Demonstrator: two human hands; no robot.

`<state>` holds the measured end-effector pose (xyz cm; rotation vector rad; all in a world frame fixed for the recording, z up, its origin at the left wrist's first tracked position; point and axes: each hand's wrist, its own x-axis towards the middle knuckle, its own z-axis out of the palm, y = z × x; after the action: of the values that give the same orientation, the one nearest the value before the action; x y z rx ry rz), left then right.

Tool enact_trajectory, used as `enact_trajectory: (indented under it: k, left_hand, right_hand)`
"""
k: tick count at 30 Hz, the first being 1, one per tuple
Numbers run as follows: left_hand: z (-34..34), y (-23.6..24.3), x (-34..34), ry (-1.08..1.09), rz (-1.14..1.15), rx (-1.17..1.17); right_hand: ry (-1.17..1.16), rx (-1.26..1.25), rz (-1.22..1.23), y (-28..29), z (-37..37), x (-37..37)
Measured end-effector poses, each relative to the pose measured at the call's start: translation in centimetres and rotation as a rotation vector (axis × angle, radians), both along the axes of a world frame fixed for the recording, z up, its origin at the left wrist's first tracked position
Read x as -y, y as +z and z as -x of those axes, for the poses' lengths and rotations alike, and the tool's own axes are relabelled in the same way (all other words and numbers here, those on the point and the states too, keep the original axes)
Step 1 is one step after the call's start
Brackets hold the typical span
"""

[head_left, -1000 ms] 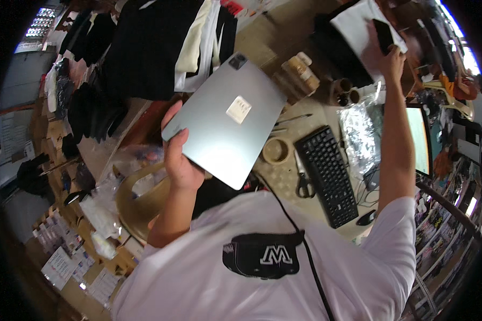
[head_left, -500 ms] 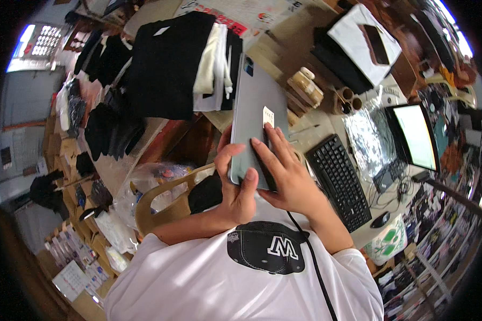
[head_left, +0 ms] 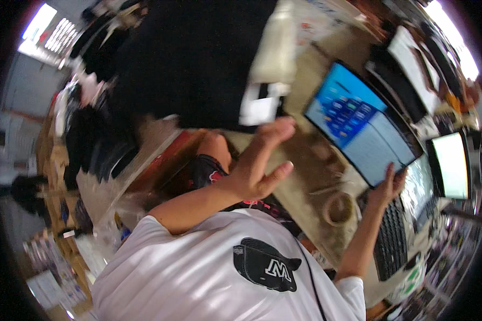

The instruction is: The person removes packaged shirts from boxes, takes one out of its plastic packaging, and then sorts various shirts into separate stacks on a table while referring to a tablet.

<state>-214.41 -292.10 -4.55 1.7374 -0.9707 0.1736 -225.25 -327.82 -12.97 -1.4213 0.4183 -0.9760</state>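
My right hand [head_left: 388, 187] holds a large tablet [head_left: 361, 128] by its near right edge. The tablet's screen is lit, part blue with icons and part pale grey, and faces me at a slant above the table. My left hand [head_left: 262, 160] is off the tablet, thumb and fingers apart, with nothing in it; motion smears it a little. Its fingertips are nearest to the edge of a stack of black garments [head_left: 182, 64]. Cream cloth [head_left: 276, 48] and a white piece lie along that stack's right side.
A roll of tape [head_left: 339, 208] sits on the table near my right forearm. To the right are a black keyboard [head_left: 392, 241] and a lit monitor [head_left: 451, 166]. Behind the tablet lies a white and black pile [head_left: 412, 59]. More dark clothing [head_left: 99, 139] is at left.
The tablet was between both hands, its grey back up. Now it is farther right, screen showing, in my right hand alone. My left hand has let go, and the view has shifted.
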Motion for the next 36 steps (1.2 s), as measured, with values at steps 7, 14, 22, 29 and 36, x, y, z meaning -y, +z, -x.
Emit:
enact_trajectory:
  k: [7,14,22,29,36]
  left_hand:
    - [4.3,-1.0,-23.4,0.269,-0.154,0.042]
    - [6.1,-1.0,-59.2,1.491,0.648,-0.006]
    - [4.3,-17.1,-72.3,1.244,0.673,-1.103]
    - [-2.9,-20.1,-68.4,1.070,0.691,-1.104]
    - [0.5,-20.2,-64.2,0.920,0.707,-1.153]
  right_hand:
    - [-0.070,-0.384,0.347,0.1,-0.1,-1.9]
    - [-0.220,-0.848,1.208,1.6,1.2,-0.3]
    - [1.167,-0.342,0.839,8.0,-11.4,-46.0]
    - [1.290,-0.660,0.237,-10.5,-27.0,-68.5]
    - [1.539,-0.890,0.132,-8.1,-27.3,-67.3]
